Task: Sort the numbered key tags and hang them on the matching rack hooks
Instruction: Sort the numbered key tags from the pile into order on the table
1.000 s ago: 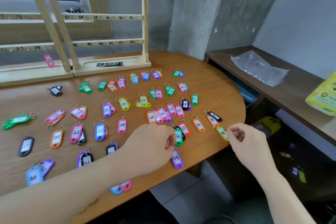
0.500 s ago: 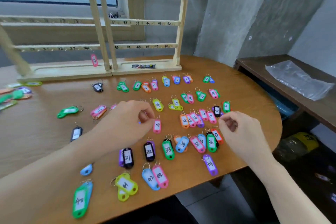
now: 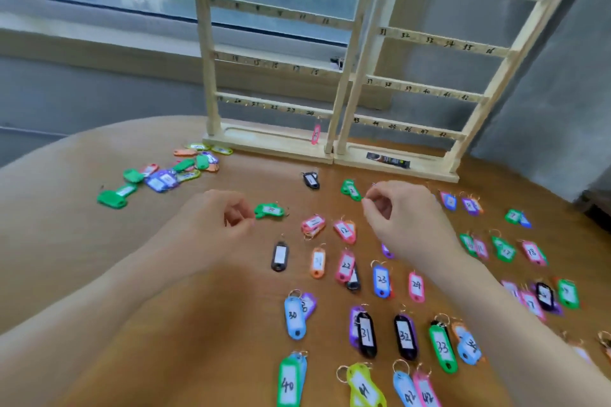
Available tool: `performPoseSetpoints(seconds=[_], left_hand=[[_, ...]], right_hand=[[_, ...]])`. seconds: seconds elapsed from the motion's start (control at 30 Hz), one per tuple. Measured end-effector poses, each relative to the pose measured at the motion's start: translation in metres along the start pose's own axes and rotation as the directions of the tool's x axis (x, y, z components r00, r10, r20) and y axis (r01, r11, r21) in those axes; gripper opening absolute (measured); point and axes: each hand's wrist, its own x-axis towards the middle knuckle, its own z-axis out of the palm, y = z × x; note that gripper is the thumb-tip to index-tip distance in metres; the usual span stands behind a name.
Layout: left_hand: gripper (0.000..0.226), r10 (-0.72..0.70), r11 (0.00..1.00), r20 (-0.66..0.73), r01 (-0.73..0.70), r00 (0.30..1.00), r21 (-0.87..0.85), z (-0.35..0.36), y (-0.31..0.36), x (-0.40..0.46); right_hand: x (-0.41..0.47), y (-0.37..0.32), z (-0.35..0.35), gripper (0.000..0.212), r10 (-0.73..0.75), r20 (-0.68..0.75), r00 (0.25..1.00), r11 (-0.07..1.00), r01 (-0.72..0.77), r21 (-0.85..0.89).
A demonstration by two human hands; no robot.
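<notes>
Wooden table (image 3: 99, 274) holds scattered key tags (image 3: 380, 281); both hands hover curled, gripping nothing visible.

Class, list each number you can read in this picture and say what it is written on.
"30": blue tag
"31": black tag
"32": black tag
"33": green tag
"40": green tag
"22": pink tag
"23": blue tag
"24": pink tag
Rack rail numbers, other tags: blurred.
</notes>
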Motion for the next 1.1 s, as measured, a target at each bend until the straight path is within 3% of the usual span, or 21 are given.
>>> performPoseSetpoints(seconds=[0.17, 0.3, 0.4, 0.5, 0.7, 0.83, 1.1], left_hand=[[0.013, -0.128, 0.985, -0.184, 0.146, 0.975, 0.092, -0.031, -0.067, 0.029], [0.016, -0.156, 0.975, -0.443, 0.21, 0.883, 0.075, -0.045, -0.104, 0.062], [0.01, -0.129, 0.928, -0.543, 0.293, 0.83, 0.228, -0.039, -0.115, 0.086], [0.011, -0.105, 0.907, -0.528, 0.299, 0.842, 0.297, -0.027, -0.121, 0.104], [0.032, 0.113, 0.88, -0.392, 0.092, 0.913, 0.467, -0.019, -0.133, 0.115], [0.043, 0.078, 0.845, -0.283, 0.087, 0.956, 0.528, -0.018, -0.138, 0.117], [0.024, 0.128, 0.858, -0.345, 0.071, 0.93, 0.509, -0.017, -0.138, 0.119]], right_hand=[[0.052, -0.048, 0.027, 0.019, -0.107, 0.1, 0.989, 0.988, 0.117, -0.101], [0.096, -0.087, 0.056, 0.019, -0.212, 0.155, 0.965, 0.966, 0.231, -0.114], [0.129, -0.109, 0.09, 0.018, -0.238, 0.22, 0.946, 0.964, 0.257, -0.062], [0.159, -0.118, 0.132, 0.019, -0.202, 0.289, 0.936, 0.978, 0.206, 0.018], [0.203, -0.123, 0.189, 0.026, -0.222, 0.275, 0.936, 0.968, 0.178, 0.176], [0.209, -0.127, 0.21, 0.024, -0.282, 0.239, 0.929, 0.943, 0.224, 0.245], [0.201, -0.125, 0.224, 0.019, -0.406, 0.106, 0.908, 0.892, 0.368, 0.262]])
